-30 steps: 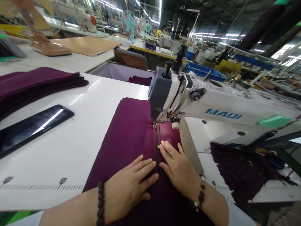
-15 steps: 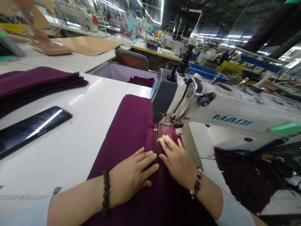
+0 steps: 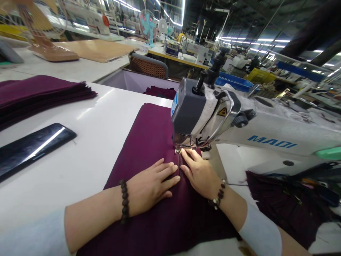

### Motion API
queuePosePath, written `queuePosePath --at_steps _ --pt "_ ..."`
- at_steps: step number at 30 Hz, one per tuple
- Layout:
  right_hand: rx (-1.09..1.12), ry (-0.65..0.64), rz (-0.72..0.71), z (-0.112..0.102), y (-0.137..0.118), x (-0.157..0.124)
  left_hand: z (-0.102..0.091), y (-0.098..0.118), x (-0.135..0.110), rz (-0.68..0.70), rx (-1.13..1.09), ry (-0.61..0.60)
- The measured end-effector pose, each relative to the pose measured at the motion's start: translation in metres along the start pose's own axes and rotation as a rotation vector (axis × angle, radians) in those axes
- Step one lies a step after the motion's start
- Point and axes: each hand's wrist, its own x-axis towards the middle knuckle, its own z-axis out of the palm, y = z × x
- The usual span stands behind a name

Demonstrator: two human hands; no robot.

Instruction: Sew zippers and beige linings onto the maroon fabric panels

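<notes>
the purple fabric panel (image 3: 144,142) lies flat on the white counter (image 3: 93,149), its far part running under the head of the sewing machine (image 3: 186,113), with a zip (image 3: 180,169) down its length. the left hand (image 3: 149,190) rests palm down on the cloth just left of the zip, fingers spread and released, gripping nothing. the right hand (image 3: 201,177) lies on the other side, its fingertips at the brass-coloured slider (image 3: 180,152), right beside the presser foot (image 3: 177,150); whether those fingers pinch it, i cannot tell. the cloth looks light, soft and limp, likely to slide easily on the smooth counter and to pucker if pushed, while the zip should be stiffer. it is best steadied with flat fingers either side of the zip, and the small, hard slider taken by its edges, clear of the needle area.
</notes>
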Motion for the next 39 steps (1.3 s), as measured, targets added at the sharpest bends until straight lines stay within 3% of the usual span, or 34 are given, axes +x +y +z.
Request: queuePosePath --at_steps 11,16,22,32,39 --pt "0.087 -0.042 -0.056 -0.001 0.020 0.020 -0.001 -0.022 0.008 0.075 -0.016 0.039" --pt "0.104 -0.098 -0.001 -0.004 0.018 0.026 -0.001 -0.031 0.012 0.091 -0.022 0.035" --pt "0.079 -0.076 0.023 0.001 0.018 0.029 -0.003 -0.038 0.013 0.093 -0.029 0.010" --pt "0.039 -0.001 0.080 0.003 0.009 0.023 0.003 -0.014 0.013 -0.053 0.001 0.001" --pt "0.066 -0.026 0.052 -0.003 0.003 0.022 -0.002 -0.017 0.010 0.003 0.021 -0.007"
